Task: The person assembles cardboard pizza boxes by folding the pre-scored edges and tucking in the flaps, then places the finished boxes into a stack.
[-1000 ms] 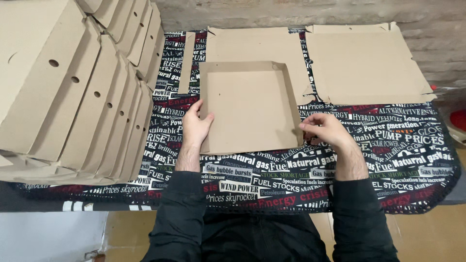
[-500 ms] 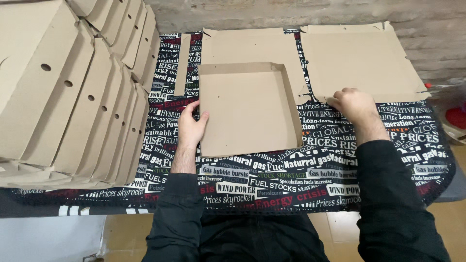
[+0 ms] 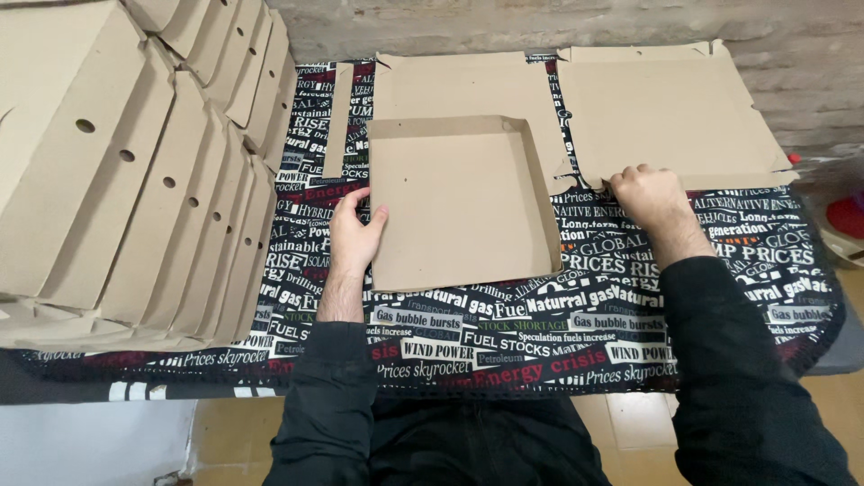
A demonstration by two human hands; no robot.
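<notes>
Along the left of the frame, from the upper corner down to mid-height, a stack of folded cardboard boxes [image 3: 126,171] leans in overlapping rows, each with small round holes, and takes up that whole side of the worktop [image 3: 594,297], which is covered in a black cloth printed with newspaper-style lettering. Only a narrow strip of cloth shows between the stack's right edge and my left hand [image 3: 354,236].

That hand lies at centre-left, fingers held together and laid flat against the left edge of the half-folded box tray [image 3: 463,202], thumb angled toward the tray's upright side wall. The tray sits in the middle of the frame, its base flat on the cloth and low walls raised along its top and right edges; its lid panel [image 3: 459,85] lies flat behind it toward the wall.

Right of the tray a clear band of cloth runs down to the near edge. My right hand [image 3: 650,193] rests at centre-right, fingers curled down on the near edge of a flat cardboard blank [image 3: 666,108] lying in the upper right; whether they pinch the edge or only press on it, I cannot tell. Beyond the blank's right corner, a red object [image 3: 846,216] sits at the frame's edge.
</notes>
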